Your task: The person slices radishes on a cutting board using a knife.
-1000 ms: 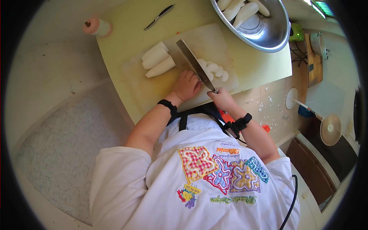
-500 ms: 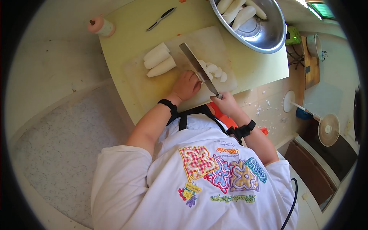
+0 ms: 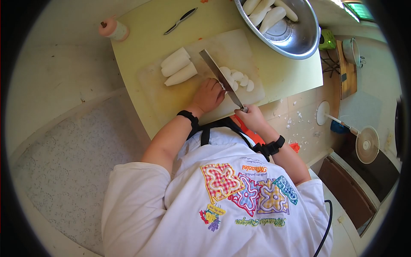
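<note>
My right hand (image 3: 252, 118) is closed around the handle of a cleaver-like kitchen knife (image 3: 217, 73), its broad blade slanting up and left across the cutting board (image 3: 162, 100). Just left of the blade, the curled fingers of my left hand (image 3: 208, 95) press on a piece of white radish that they mostly cover. Several thin radish slices (image 3: 244, 80) lie on the board right of the blade. Two thick peeled radish halves (image 3: 182, 73) rest side by side beyond my left hand.
At the table's far right stands a steel bowl (image 3: 299, 50) with several whole radishes (image 3: 272, 19). A black-handled peeler (image 3: 180, 20) lies on the table (image 3: 141, 47). A pink bottle (image 3: 114, 30) is at the left corner. A fan (image 3: 367, 144) stands on the right, near white scraps on the floor.
The knife has shifted very slightly left along the radish, and a slice beside the blade shows a little more. My left hand stays nearly in place.
</note>
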A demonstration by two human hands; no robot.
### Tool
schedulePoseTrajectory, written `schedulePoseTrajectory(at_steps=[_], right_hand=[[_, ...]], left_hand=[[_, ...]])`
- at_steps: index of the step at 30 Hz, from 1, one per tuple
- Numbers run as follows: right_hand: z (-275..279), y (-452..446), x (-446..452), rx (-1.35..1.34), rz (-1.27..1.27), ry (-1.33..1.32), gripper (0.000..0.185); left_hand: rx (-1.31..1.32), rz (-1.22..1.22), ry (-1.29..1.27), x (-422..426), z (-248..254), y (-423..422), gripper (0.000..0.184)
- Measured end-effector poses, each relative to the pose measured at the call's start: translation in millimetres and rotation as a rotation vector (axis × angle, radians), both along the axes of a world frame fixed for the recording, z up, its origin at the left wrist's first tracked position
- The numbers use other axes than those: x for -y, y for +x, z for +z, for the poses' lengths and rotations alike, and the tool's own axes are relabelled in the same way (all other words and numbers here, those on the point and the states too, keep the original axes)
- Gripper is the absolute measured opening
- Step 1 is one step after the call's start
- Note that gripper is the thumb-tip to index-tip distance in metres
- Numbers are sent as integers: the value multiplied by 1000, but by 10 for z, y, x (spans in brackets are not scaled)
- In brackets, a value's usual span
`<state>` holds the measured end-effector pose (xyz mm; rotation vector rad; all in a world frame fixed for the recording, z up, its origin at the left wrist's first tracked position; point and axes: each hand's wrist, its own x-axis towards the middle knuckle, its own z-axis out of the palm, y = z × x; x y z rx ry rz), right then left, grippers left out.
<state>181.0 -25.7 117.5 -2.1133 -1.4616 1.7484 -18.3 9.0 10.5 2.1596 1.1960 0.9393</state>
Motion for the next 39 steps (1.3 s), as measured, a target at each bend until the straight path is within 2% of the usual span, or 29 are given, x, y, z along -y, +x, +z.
schedulePoseTrajectory(at_steps=[11, 13, 24, 39], right_hand=[[21, -27, -4, -2, 2, -11, 31], [23, -36, -7, -6, -5, -24, 31], [-114, 15, 4, -35, 4, -63, 26], [-3, -14, -102, -25, 44, -156, 21]], left_hand=[[7, -1, 8, -1, -16, 0, 17], [11, -22, -8, 3, -21, -6, 22], [0, 6, 3, 0, -44, 1, 18], [-13, 5, -13, -18, -29, 0, 19]])
